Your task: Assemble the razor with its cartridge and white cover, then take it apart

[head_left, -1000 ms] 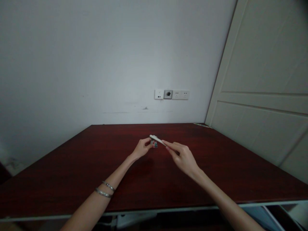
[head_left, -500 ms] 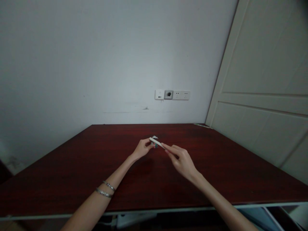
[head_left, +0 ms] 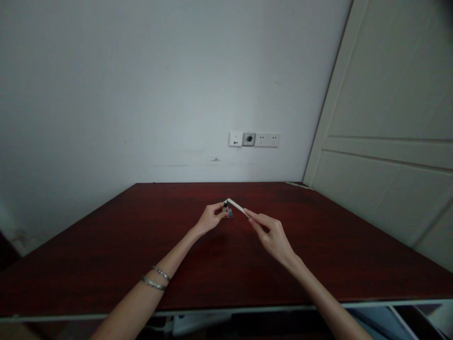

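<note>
My left hand (head_left: 209, 218) rests on the dark red table (head_left: 106, 255) and pinches a small object (head_left: 228, 210) with a dark top and a teal base. My right hand (head_left: 271, 232) is closed round a slim white stick (head_left: 236, 206), like a pen. The stick's far tip points up and left and ends right beside the small object. Two thin silver bracelets (head_left: 155, 278) sit on my left forearm. What the small object is I cannot make out.
A white wall stands behind the table with a row of sockets (head_left: 255, 140) on it. A pale panelled door (head_left: 385, 127) runs along the right side. Below the table's near edge a white frame part (head_left: 198, 323) shows.
My right hand has shifted slightly right and tilted the white stick, so its tip now sits higher, beside the small object. The left hand has stayed in place.
</note>
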`<state>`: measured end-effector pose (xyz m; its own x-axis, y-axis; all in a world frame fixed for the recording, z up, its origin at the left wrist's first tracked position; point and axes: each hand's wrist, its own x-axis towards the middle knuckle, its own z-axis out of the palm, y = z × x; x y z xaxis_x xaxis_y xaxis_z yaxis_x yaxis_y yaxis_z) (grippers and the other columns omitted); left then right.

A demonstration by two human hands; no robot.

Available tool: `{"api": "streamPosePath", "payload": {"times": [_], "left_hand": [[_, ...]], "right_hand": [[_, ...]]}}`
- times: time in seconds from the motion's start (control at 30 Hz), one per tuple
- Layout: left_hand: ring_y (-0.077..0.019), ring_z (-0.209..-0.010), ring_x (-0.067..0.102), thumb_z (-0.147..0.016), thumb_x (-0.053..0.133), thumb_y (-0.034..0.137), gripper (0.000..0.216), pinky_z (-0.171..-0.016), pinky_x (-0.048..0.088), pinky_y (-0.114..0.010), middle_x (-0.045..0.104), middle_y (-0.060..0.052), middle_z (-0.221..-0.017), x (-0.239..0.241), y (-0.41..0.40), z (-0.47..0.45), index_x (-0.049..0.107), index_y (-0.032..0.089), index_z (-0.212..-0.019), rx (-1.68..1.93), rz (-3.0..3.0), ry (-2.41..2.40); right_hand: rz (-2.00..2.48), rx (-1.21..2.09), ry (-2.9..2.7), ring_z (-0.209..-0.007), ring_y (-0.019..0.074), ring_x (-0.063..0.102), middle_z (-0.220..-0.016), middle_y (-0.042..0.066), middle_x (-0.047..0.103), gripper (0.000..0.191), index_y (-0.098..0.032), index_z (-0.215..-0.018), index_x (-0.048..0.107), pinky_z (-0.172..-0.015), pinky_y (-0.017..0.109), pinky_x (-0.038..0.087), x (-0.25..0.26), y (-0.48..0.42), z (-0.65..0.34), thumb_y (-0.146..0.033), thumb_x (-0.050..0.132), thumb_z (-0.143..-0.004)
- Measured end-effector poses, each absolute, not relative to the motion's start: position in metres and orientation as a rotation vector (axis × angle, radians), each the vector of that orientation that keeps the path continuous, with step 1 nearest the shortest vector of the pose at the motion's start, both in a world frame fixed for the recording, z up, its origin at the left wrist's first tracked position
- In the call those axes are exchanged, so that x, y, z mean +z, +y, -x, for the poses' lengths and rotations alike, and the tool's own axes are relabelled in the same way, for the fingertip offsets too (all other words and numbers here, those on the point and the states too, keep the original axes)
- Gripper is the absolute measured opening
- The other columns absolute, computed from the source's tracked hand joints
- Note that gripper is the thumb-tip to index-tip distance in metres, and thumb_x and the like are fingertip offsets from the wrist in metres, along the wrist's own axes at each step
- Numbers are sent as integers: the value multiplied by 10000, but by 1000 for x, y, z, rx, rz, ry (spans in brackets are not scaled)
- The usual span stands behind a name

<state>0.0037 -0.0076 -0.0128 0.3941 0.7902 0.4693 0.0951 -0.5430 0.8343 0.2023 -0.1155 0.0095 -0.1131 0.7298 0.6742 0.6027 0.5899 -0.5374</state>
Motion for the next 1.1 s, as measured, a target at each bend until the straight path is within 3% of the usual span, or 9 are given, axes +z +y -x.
{"api": "streamPosePath", "payload": {"times": [0.4,0.63,0.87,1.1], "left_hand": [[-167,-784,603,-694,642,208,168,-776,472,-304,660,-47,-816,-14,-6,-2,635,101,-822,1203,-1898,758],[-137,-637,604,-724,621,235,144,-667,472,-271,630,-32,-683,-9,-12,-7,560,112,-768,1150,-1831,693],[-148,-570,618,-757,593,301,206,-580,479,-273,604,-25,-643,-12,-19,-15,497,123,-793,1100,-1716,614],[-144,-564,614,-757,597,325,228,-573,472,-263,605,-27,-634,-11,-19,-16,498,121,-788,1085,-1735,629]], "right_hand": [[1067,161,-1778,-715,175,603,-838,73,677,356,-206,-1173,601,-668,281,477,8,-115,-201,-303,440,-871],[1049,217,-1789,-735,182,625,-915,74,686,358,-210,-1184,591,-696,301,492,5,-116,-196,-301,440,-872],[1058,285,-1568,-1042,228,578,-1168,88,612,406,-186,-1211,564,-912,377,438,-1,-91,-195,-341,459,-851],[1016,410,-1621,-906,210,613,-1068,80,660,419,-177,-1222,555,-812,351,481,-3,-88,-189,-326,459,-841]]}}
